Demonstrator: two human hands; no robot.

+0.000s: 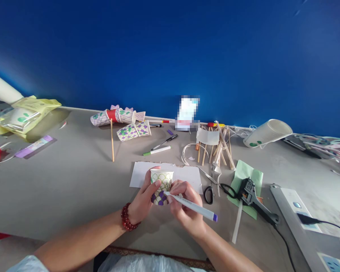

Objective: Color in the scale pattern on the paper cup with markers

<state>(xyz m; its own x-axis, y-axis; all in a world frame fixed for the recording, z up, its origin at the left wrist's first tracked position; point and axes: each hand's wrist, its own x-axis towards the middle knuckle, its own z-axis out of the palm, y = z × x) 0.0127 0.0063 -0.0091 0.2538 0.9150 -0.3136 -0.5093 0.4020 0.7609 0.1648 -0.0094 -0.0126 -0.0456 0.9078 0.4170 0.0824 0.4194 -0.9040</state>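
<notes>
Purple fills only the lowest rows of the scale pattern on the paper cup (161, 187), which is held upside down just above the grey table (73, 189), in front of a white sheet of paper (192, 174). The cup is gripped from the side by the left hand (143, 202), thumb over the top edge, while a purple-capped marker (191, 206) is pinched in the right hand (185, 207) with its tip laid against the cup's wall. The upper rows of scales are seen outlined in green and yellow but not yet filled, so the colouring is judged to be under way, with most of this side's scales left; the far side is hidden. Further back, finished-looking decorated cups (117, 115) are found joined in a row, with another patterned cup (133, 131) beside them and a wooden stick (112, 139) just in front of them. A plain cup (268, 132) with green dots lies tipped at the right, well apart. Scissors (212, 190) and a glue gun (253, 196) rest untouched to the right of the hands.
</notes>
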